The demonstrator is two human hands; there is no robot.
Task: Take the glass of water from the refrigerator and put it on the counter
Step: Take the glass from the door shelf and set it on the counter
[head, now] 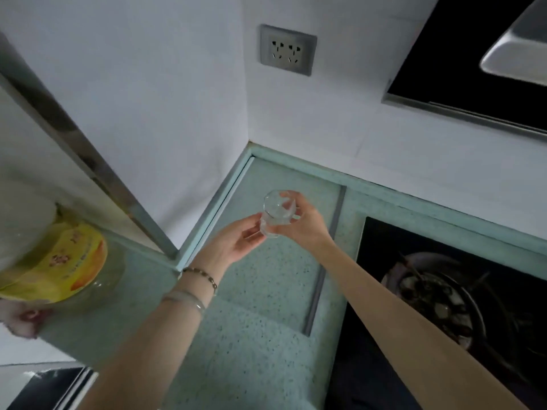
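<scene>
A small clear glass of water (273, 211) is held upright just above the pale green speckled counter (266, 291), near its back corner. My right hand (302, 223) wraps its side from the right, fingers curled over the rim. From the left, my left hand (233, 241) touches the lower part of the glass with its fingertips, palm open and turned up. Whether the glass base touches the counter is hidden by the hands. The refrigerator is out of view.
A black gas hob with a burner (438, 300) lies to the right of the counter. A large clear bottle with a yellow label (59, 261) stands at the left. White walls with a grey socket (287, 50) meet behind the glass. A range hood (479, 63) hangs at upper right.
</scene>
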